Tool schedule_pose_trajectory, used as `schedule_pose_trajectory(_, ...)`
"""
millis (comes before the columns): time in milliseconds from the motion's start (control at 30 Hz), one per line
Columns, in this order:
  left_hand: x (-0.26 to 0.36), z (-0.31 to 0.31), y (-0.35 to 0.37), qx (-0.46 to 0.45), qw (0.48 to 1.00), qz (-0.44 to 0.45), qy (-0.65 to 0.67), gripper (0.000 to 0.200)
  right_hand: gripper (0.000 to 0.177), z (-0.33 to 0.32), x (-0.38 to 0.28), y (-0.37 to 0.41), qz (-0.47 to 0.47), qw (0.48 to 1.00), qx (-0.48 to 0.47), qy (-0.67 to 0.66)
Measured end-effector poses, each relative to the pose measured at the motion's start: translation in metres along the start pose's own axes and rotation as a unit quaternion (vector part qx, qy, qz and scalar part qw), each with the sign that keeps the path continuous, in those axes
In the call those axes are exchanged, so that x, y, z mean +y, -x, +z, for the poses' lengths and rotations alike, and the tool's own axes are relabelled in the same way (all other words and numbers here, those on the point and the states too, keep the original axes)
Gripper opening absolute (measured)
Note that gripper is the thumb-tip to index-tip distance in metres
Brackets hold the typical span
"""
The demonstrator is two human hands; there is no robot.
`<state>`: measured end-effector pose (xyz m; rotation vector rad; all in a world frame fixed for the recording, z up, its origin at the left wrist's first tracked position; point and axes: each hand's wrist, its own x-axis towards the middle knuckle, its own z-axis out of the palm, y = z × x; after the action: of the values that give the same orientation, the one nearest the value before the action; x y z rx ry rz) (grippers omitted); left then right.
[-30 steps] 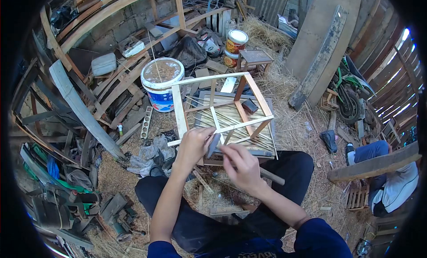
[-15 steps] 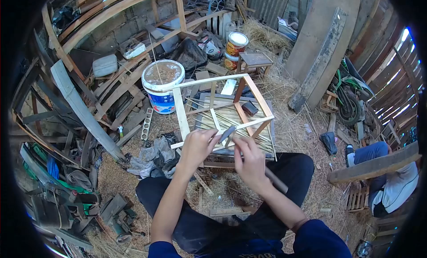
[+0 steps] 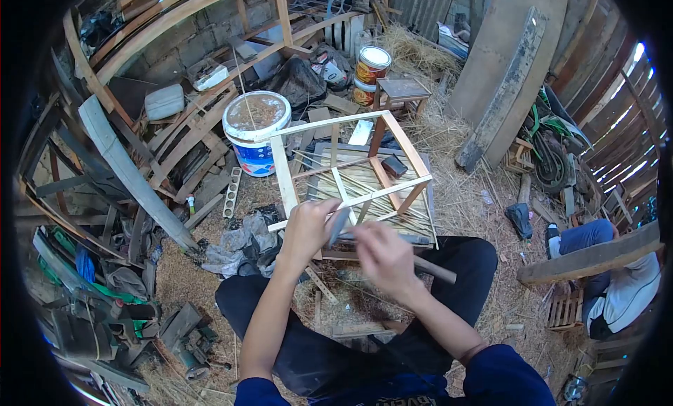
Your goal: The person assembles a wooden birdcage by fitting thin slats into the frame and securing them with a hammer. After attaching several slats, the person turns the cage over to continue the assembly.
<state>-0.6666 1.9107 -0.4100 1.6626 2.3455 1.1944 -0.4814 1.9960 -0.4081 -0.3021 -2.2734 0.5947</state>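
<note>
Since half a second ago the right hand (image 3: pixel 382 255) has dropped back toward the body and blurs with motion. Its fingers are curled, on what I cannot tell. Just left of it, the left hand (image 3: pixel 307 229) is closed on a grey strip (image 3: pixel 338 225). The strip's long axis runs near to far, its far tip leaning right. Both hands sit at the near rail of the wooden frame (image 3: pixel 282 175), with the bucket (image 3: pixel 254 154) beyond it, far left.

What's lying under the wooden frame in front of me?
Thin sticks on a flat board, plus a dark block. The left hand, gripping a grey piece, and the blurred right hand cover the near edge, so that part cannot be seen.
</note>
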Motion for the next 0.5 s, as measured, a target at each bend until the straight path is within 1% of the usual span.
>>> schedule_pose_trajectory(33,0.000,0.003,0.000,0.005,1.000,0.007,-0.010,0.020,0.030,0.003,0.008,-0.008,0.069,0.996,0.045,-0.022)
schedule_pose_trajectory(67,0.000,0.006,0.000,0.010,1.000,0.013,-0.019,0.019,0.029,0.001,0.010,-0.008,0.191,0.977,0.066,-0.069)
schedule_pose_trajectory(133,-0.002,0.006,-0.004,0.027,0.999,0.031,-0.032,0.019,0.030,0.004,0.004,-0.006,0.081,0.991,0.105,-0.003)
schedule_pose_trajectory(200,-0.003,0.007,0.000,0.031,0.998,0.049,-0.034,0.019,0.033,-0.003,-0.012,0.002,0.111,0.986,0.046,-0.119)
schedule_pose_trajectory(233,-0.003,0.006,-0.002,0.036,0.998,0.053,-0.017,0.021,0.034,-0.007,-0.014,0.002,0.094,0.988,0.039,-0.116)
schedule_pose_trajectory(300,-0.004,0.007,-0.004,0.026,0.998,0.051,-0.032,0.023,0.038,-0.010,-0.008,0.002,0.226,0.943,0.098,-0.225)
schedule_pose_trajectory(333,-0.005,0.007,-0.003,0.021,0.998,0.045,-0.039,0.023,0.040,-0.010,-0.007,0.002,0.291,0.907,0.122,-0.278)
schedule_pose_trajectory(367,-0.006,0.008,-0.002,0.014,0.997,0.050,-0.052,0.025,0.051,-0.009,-0.002,-0.002,0.323,0.852,0.184,-0.368)
schedule_pose_trajectory(400,-0.004,0.009,0.000,0.011,0.997,0.045,-0.056,0.027,0.063,-0.007,0.006,-0.004,0.283,0.875,0.207,-0.333)
schedule_pose_trajectory(467,0.003,0.007,-0.003,0.005,0.997,0.046,-0.067,0.031,0.072,0.000,0.020,0.006,0.278,0.874,0.217,-0.334)
schedule_pose_trajectory(500,0.004,0.005,-0.007,-0.015,0.996,0.051,-0.074,0.032,0.074,-0.009,0.022,0.010,0.309,0.861,0.175,-0.365)
